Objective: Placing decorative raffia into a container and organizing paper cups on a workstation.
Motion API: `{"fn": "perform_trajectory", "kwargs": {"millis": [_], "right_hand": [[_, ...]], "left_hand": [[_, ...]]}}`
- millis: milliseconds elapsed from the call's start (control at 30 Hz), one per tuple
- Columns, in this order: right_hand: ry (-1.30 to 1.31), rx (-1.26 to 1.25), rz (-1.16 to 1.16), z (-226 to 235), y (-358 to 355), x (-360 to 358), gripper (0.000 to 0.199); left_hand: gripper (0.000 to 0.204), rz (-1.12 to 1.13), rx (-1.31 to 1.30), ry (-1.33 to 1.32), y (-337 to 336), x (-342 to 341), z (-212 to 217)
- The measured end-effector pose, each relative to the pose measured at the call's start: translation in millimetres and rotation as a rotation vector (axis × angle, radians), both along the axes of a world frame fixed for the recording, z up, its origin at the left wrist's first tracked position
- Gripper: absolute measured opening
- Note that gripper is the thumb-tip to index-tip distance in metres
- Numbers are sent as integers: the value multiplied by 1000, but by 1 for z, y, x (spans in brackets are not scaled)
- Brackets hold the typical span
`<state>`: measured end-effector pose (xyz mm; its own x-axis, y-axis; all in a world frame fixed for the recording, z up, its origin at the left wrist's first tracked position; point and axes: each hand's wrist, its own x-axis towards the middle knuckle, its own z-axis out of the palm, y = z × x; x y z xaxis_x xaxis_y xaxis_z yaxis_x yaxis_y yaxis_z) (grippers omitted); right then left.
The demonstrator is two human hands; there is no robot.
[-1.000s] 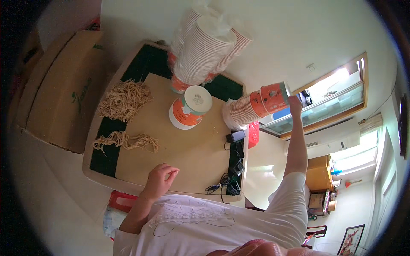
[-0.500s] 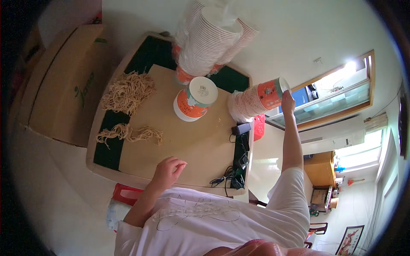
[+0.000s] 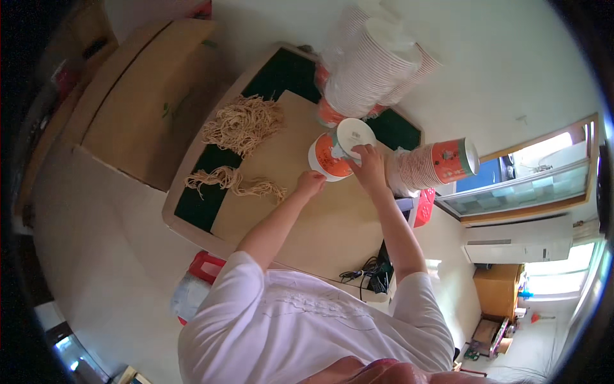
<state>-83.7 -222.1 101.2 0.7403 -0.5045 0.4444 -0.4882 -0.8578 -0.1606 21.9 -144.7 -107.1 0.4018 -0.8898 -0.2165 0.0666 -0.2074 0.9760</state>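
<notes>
An orange-and-white paper bucket [image 3: 332,160] stands upside down on the table, its pale base up and its white rim low. My right hand [image 3: 369,169] grips its right side, fingers reaching up near the base. Closed at the lower rim is my left hand [image 3: 311,184]; its fingertips seem to pinch the edge, partly hidden. Left of the bucket lie a big heap of tan twine [image 3: 246,125] and a smaller twine bundle [image 3: 236,182]. To the right, a stack of nested paper buckets [image 3: 419,168] lies on its side, partly in clear plastic.
Tall plastic-wrapped bucket stacks [image 3: 371,70] stand at the table's far side. A large cardboard box [image 3: 137,109] is at the left. Black cables [image 3: 364,274] lie by the near right edge. A red basket [image 3: 425,206] shows beyond the right edge.
My right hand has left the bucket stack on the right and come to the upside-down bucket. My left hand has moved forward to the bucket's rim. The whole view has shifted.
</notes>
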Motion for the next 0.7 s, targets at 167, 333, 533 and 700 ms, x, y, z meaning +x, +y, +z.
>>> {"fn": "perform_trajectory", "kwargs": {"millis": [167, 333, 533, 700], "right_hand": [[80, 89, -56, -21, -14, 1, 12], [57, 106, -18, -20, -13, 2, 12], [28, 252, -19, -15, -12, -10, 8], [-45, 311, 30, -14, -1, 4, 9]], "left_hand": [[18, 116, 134, 535, -21, -8, -7], [15, 222, 112, 666, -23, -10, -14], [15, 218, 111, 788, -36, -22, -27], [17, 223, 167, 618, -35, -15, -47]]}}
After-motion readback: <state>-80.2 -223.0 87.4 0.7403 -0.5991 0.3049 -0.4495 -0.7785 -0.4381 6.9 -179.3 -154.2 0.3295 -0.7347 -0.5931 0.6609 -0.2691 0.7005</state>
